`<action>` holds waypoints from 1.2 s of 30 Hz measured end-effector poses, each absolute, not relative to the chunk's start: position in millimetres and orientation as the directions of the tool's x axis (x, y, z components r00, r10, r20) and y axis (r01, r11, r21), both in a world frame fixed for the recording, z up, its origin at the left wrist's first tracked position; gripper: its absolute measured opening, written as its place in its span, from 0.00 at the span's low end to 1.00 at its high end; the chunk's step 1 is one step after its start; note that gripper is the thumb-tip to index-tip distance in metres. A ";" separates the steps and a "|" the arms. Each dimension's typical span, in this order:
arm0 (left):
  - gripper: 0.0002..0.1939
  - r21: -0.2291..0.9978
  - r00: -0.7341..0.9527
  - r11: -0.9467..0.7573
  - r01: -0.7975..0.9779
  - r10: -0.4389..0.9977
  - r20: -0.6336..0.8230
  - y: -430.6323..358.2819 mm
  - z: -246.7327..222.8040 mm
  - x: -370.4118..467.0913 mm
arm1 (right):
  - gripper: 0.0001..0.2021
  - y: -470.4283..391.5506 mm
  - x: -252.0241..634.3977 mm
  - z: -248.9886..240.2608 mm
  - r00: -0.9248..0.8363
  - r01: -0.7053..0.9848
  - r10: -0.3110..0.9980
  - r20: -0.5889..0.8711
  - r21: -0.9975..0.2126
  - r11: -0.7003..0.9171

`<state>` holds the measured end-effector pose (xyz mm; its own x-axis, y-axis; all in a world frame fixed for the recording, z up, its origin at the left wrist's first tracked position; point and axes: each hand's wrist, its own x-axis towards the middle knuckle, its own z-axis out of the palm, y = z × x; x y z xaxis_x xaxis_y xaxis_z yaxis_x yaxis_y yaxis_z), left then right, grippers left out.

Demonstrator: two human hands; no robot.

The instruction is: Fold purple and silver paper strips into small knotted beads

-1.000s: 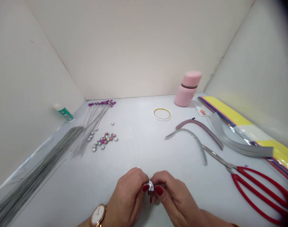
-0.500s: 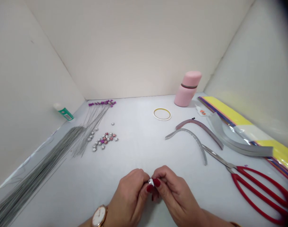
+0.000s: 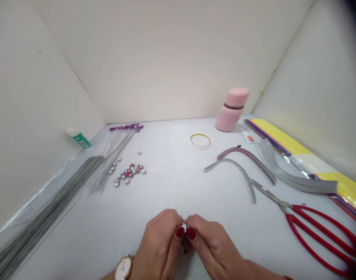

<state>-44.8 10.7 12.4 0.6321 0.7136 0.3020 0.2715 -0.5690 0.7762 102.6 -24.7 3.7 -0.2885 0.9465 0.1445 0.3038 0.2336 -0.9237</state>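
Left hand (image 3: pixel 160 243) and right hand (image 3: pixel 215 245) pinching silver piece (image 3: pixel 184 226), tabletop (image 3: pixel 172 179) stretching ahead to back wall (image 3: pixel 178 62)

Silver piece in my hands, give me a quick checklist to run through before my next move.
1. Silver piece gripped on both sides: ok, pinched between the left hand and the right hand.
2. Its whole shape in sight: not ok, the fingertips cover most of it.
3. Scissors apart from the hands: ok, they lie off to the right.
4. Scissors free of the narrow gray strip: cannot tell, the blade tip meets its edge in view.
5. Pink bottle capped: ok.
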 end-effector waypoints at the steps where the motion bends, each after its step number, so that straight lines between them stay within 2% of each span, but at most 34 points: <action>1: 0.13 0.759 0.628 -0.592 0.271 0.707 0.327 10.2 12.6 -45.0 | 0.12 -25.3 102.7 3.2 -0.286 0.330 0.943 0.172 -0.906 0.265; 6: 0.10 0.685 0.614 -0.682 0.257 0.662 0.429 9.2 13.4 -45.0 | 0.10 -28.8 101.8 0.5 -0.257 0.425 0.908 0.332 -0.805 0.414; 9: 0.10 0.734 0.623 -0.636 0.237 0.680 0.388 10.8 12.7 -44.6 | 0.09 -28.3 101.7 0.2 -0.240 0.449 0.894 0.379 -0.773 0.448; 13: 0.10 0.833 0.641 -0.500 0.238 0.725 0.252 13.1 10.5 -46.0 | 0.09 -25.3 105.2 0.4 -0.235 0.462 0.892 0.386 -0.763 0.452; 18: 0.04 0.776 0.629 -0.570 0.269 0.714 0.307 13.9 8.7 -48.9 | 0.09 -22.8 110.1 -1.2 -0.271 0.488 0.866 0.419 -0.716 0.499; 21: 0.06 0.753 0.621 -0.595 0.281 0.711 0.330 15.3 7.7 -49.8 | 0.08 -22.3 111.5 -1.7 -0.249 0.453 0.896 0.367 -0.774 0.443; 27: 0.17 0.759 0.640 -0.616 0.214 0.675 0.367 20.3 2.6 -51.0 | 0.13 -22.1 110.3 -3.1 -0.145 0.258 0.982 0.121 -0.954 0.156; 36: 0.19 0.782 0.648 -0.581 0.225 0.689 0.325 21.3 1.4 -49.5 | 0.16 -18.0 108.6 -1.4 -0.162 0.059 0.986 0.027 -0.998 0.037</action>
<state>-49.5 21.3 1.4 0.6479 0.6889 0.3252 0.2255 -0.5812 0.7819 108.6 -18.0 -1.4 -0.1622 0.9864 0.0267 0.0590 0.0367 -0.9976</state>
